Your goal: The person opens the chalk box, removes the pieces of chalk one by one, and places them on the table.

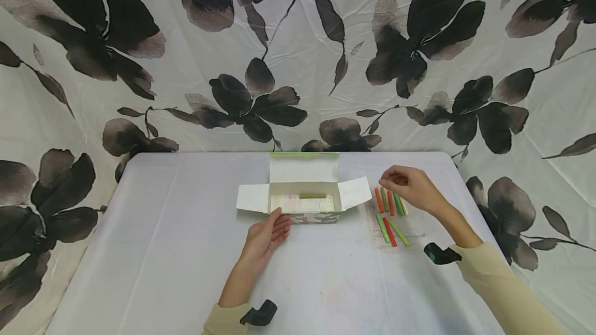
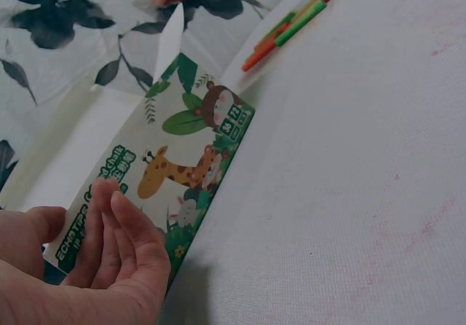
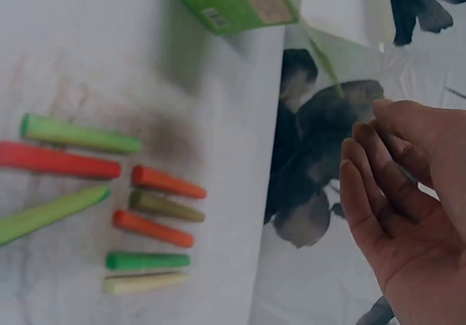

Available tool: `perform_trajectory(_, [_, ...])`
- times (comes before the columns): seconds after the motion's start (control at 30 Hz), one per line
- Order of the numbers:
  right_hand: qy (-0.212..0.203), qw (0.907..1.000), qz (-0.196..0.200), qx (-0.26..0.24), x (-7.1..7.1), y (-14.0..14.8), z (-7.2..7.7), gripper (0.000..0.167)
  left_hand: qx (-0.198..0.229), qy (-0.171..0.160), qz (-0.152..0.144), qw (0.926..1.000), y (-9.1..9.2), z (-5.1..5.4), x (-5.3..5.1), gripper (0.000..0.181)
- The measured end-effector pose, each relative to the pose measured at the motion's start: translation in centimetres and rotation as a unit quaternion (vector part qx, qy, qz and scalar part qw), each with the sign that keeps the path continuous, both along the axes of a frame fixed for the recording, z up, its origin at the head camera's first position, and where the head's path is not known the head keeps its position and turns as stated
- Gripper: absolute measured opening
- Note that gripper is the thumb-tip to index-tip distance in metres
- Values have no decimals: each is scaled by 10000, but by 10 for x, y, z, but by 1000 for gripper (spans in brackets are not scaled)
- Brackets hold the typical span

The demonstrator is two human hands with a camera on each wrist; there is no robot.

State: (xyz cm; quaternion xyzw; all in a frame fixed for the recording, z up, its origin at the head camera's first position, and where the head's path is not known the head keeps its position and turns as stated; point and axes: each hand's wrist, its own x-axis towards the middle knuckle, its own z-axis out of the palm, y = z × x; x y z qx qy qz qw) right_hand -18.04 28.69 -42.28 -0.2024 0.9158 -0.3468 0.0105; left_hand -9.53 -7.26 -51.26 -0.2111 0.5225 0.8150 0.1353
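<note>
An open chalk box [image 1: 321, 218] with an animal print stands with its lid and side flaps spread. Inside, an olive chalk stick [image 1: 313, 196] lies on a pale layer whose detail is too small to tell. My left hand [image 1: 261, 242] holds the box's front wall near its left corner, thumb at the top edge and fingers against the printed face. Over the chalk sticks on the table, my right hand [image 1: 414, 187] hovers with fingers loosely bent; no object shows in it in the right wrist view. Those sticks include a red chalk [image 1: 390, 232] and a green chalk [image 3: 147, 260].
The white-covered table [image 1: 163, 242] carries faint coloured chalk smudges near the sticks. Behind it hangs a floral cloth [image 1: 288, 40]. The box's right flap [image 1: 355, 193] reaches out toward the sticks.
</note>
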Motion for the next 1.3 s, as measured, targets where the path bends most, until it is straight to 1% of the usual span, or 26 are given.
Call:
perform_trajectory(0.2, [-72, 9994, 286, -198, -13, -22, 8, 15, 46, 3, 24, 10000, 0, 1, 0, 47])
perform_trajectory(0.4, [-304, 9970, 640, -310, -19, -46, 8, 20, 87, 49, -11, 9999, 0, -2, -1, 45])
perform_trajectory(0.5, [-377, 9955, 795, -357, -21, -57, 3, 21, 110, 57, -23, 9999, 0, -1, 0, 44])
perform_trajectory(0.7, [-470, 9902, 1155, -634, -27, -79, -7, 20, 141, 15, 4, 9999, 0, 1, 0, 46])
perform_trajectory(0.87, [-580, 9865, 1349, -724, -28, -93, -14, 19, 140, 70, -30, 9999, -1, 1, 1, 47])
perform_trajectory(1.1, [-744, 9814, 1639, -675, -28, -111, -25, 18, 93, 98, -34, 9999, -2, 1, 2, 48])
perform_trajectory(1.3, [-827, 9739, 2022, -621, -30, -124, -37, 23, 124, -7, 12, 9999, -1, 0, 0, 47])
